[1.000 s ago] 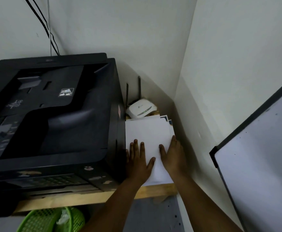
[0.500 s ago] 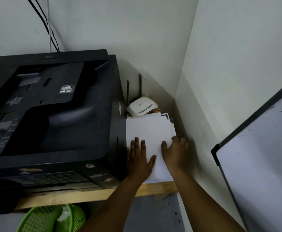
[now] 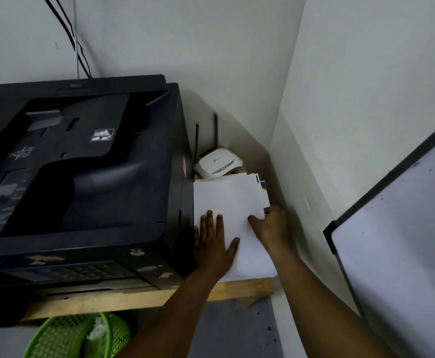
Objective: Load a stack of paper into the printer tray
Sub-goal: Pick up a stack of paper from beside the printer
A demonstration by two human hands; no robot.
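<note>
A stack of white paper (image 3: pixel 228 200) lies on the wooden shelf (image 3: pixel 242 289), squeezed between the big black printer (image 3: pixel 82 177) and the right wall. My left hand (image 3: pixel 213 244) rests flat on the stack's near left part, fingers spread. At the stack's right edge my right hand (image 3: pixel 271 226) has its thumb on top and its fingers curled around and under the sheets. The printer's paper tray is not visible as open; its front panel (image 3: pixel 82 272) is dark.
A white router (image 3: pixel 219 165) with two antennas sits behind the paper. A whiteboard (image 3: pixel 402 254) leans at the right. A green basket (image 3: pixel 77 337) stands under the shelf. Cables (image 3: pixel 77 42) run down the wall behind the printer.
My right hand slid from flat on top of the paper to its right edge and curled its fingers around the sheets. My left hand stayed flat on the stack.
</note>
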